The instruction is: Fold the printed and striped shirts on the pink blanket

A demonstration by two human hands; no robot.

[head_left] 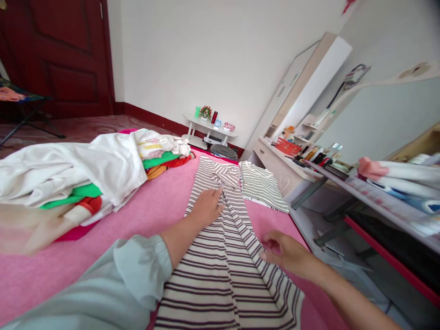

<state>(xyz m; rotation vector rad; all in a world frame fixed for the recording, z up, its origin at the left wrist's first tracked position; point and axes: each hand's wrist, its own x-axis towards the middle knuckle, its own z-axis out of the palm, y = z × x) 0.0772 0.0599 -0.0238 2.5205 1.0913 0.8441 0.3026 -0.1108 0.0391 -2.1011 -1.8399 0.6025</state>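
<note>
A long cream garment with dark stripes (202,270) lies spread on a pink bed cover (165,215). Its right side is folded inward in a long strip, and cloth is bunched near its far end. My left hand (207,207) rests flat on the garment's upper middle, fingers stretched out. At the garment's right edge is my right hand (290,254), its fingers curved and apart, the lower fingertip touching the cloth edge. Beyond it, to the right, another striped garment (263,188) lies folded with narrower stripes.
A heap of white, green and red clothes (113,160) fills the left of the bed. To the right stand a dressing table (271,158) with a red basket (288,146) and a desk (381,201). A low white shelf (209,124) is against the far wall.
</note>
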